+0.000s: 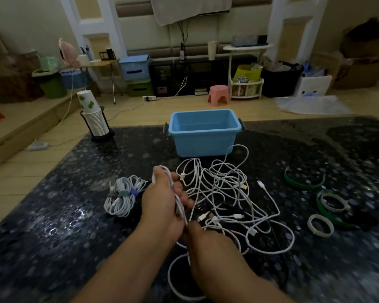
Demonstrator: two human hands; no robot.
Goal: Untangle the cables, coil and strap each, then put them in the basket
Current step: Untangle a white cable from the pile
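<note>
A tangle of white cables (225,193) lies on the dark speckled table (74,226), in front of an empty blue basket (202,132). My left hand (162,200) grips several turns of one white cable, with a plug end near its thumb. My right hand (204,239) sits just below it and pinches the same cable, which runs down into a loop (175,278) near the table's front edge. Three coiled and strapped white cables (124,196) lie left of my hands.
Green and white straps (304,180) and small coils (321,225) lie at the right of the table. A holder with stacked paper cups (94,119) stands at the table's far left corner. A pink stool (219,95) and storage boxes sit on the floor beyond.
</note>
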